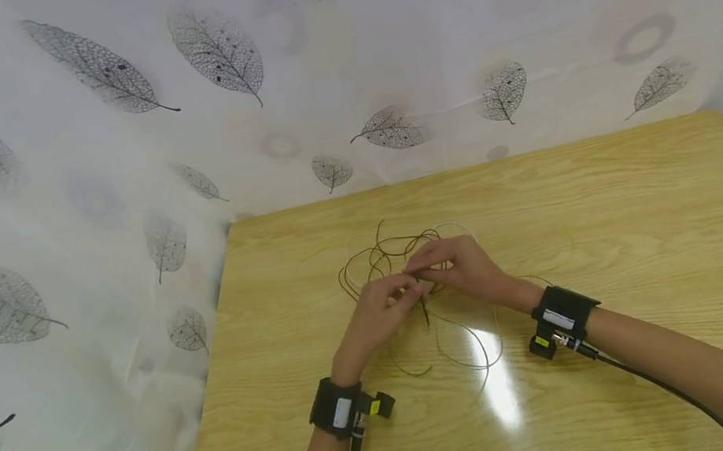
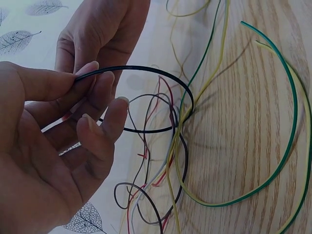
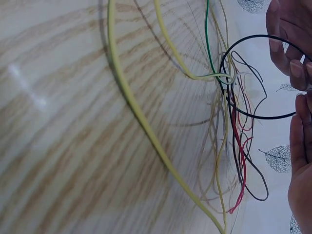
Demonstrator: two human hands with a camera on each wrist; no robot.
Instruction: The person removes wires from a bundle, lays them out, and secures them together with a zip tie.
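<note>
My left hand (image 1: 376, 315) pinches a thin black wire (image 2: 141, 68) between thumb and forefinger, its other fingers loosely bent below. My right hand (image 1: 465, 268) meets it fingertip to fingertip and pinches the same wire close by. The wire bends in a round loop between the hands and a loose bundle. In the right wrist view, the black loop (image 3: 263, 35) runs from the left hand around to the right fingers. Red wires (image 3: 239, 180), yellow wires (image 3: 139, 114) and a green wire (image 2: 295, 105) cross where the loop passes through the bundle.
The tangle of wires (image 1: 376, 248) lies on the wood-grain table (image 1: 279, 335), with loose ends curling toward the front. A leaf-patterned sheet (image 1: 432, 46) hangs behind and at the sides. Each wrist wears a black strap (image 1: 566, 311) with a camera and cable.
</note>
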